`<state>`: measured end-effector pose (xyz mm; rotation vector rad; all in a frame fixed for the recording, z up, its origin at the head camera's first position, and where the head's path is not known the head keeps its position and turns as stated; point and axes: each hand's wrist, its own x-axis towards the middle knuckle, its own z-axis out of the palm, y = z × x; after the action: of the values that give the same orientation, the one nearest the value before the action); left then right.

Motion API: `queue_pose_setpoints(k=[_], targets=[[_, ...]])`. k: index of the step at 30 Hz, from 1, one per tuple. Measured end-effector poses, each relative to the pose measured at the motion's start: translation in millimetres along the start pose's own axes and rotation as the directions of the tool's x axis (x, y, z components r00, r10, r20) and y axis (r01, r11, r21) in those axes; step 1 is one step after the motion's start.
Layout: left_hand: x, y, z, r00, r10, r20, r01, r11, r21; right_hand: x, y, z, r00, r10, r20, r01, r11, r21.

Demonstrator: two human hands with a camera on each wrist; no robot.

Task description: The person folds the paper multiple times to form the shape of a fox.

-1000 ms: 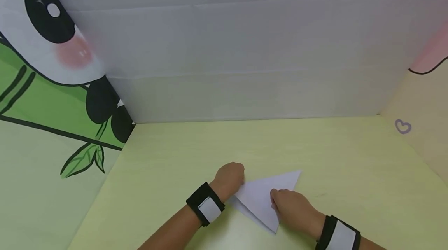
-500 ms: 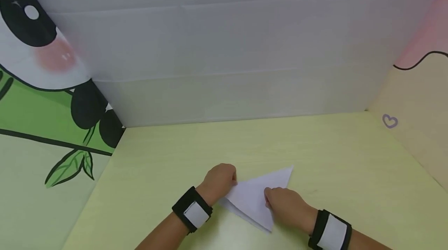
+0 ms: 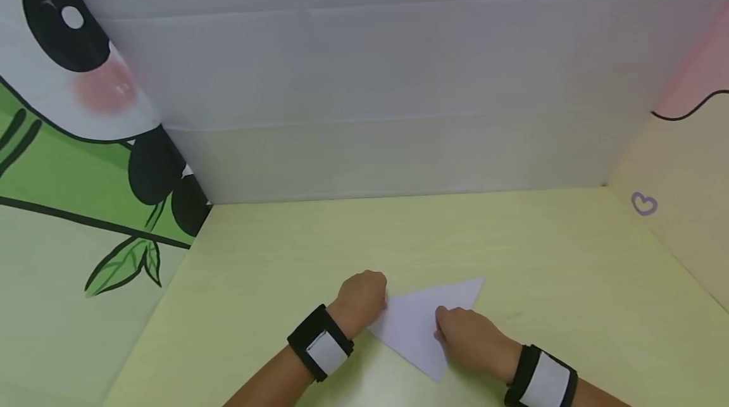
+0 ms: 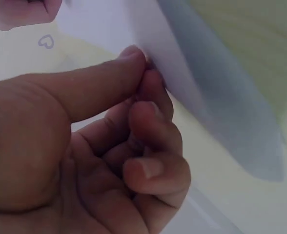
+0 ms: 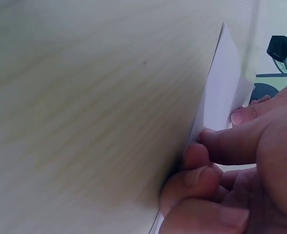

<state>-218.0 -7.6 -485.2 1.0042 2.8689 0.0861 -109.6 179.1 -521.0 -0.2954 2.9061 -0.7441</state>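
A folded sheet of white paper (image 3: pixel 418 325), roughly triangular, is held between both hands over the table. My left hand (image 3: pixel 361 299) pinches its left edge; in the left wrist view the thumb and index fingertip (image 4: pixel 133 56) meet on the paper (image 4: pixel 153 34), and a loose flap hangs beyond them. On the opposite edge my right hand (image 3: pixel 473 337) pinches the paper, its thumb on the upper face and curled fingers beneath, as the right wrist view shows the folded edge (image 5: pixel 216 97) running between them. One corner points toward the back right, another toward the front.
The pale yellow wood-grain table (image 3: pixel 273 236) reaches back to a grey-white wall panel (image 3: pixel 370 78). A side panel with a cartoon print (image 3: pixel 102 141) stands on the left. On the right is a beige panel with a small purple heart (image 3: pixel 644 204).
The lower layer that showed along the paper's front-left edge is no longer visible in the head view. Both hands keep their pinch; the head view shifted slightly.
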Motion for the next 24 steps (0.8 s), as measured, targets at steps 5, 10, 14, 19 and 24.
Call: queue_pose_setpoints(k=[5, 10, 14, 19, 24], targets=[[0.5, -6.1, 0.9, 0.999, -0.034, 0.014, 0.035, 0.998, -0.045, 2.2, 0.3, 0.9, 1.000, 0.025, 0.007, -0.025, 1.000, 0.004], [-0.1, -13.3, -1.4, 0.997, -0.065, 0.051, 0.070, 0.993, -0.096, 2.6, -0.5, 2.2, 0.999, 0.045, 0.002, -0.045, 0.999, -0.008], [-3.4, -19.6, -4.5, 0.993, -0.095, 0.073, 0.102, 0.990, -0.100, 2.5, -0.5, 3.5, 0.999, 0.046, -0.003, -0.046, 0.999, -0.008], [-12.2, -28.4, -9.6, 0.991, -0.118, 0.066, 0.124, 0.987, -0.104, 3.2, 0.3, 5.6, 1.000, 0.021, -0.023, -0.021, 1.000, -0.023], [-20.9, -41.1, -15.1, 0.991, -0.119, 0.054, 0.125, 0.986, -0.108, 2.8, -1.5, 5.1, 0.999, 0.019, -0.027, -0.020, 0.999, -0.026]])
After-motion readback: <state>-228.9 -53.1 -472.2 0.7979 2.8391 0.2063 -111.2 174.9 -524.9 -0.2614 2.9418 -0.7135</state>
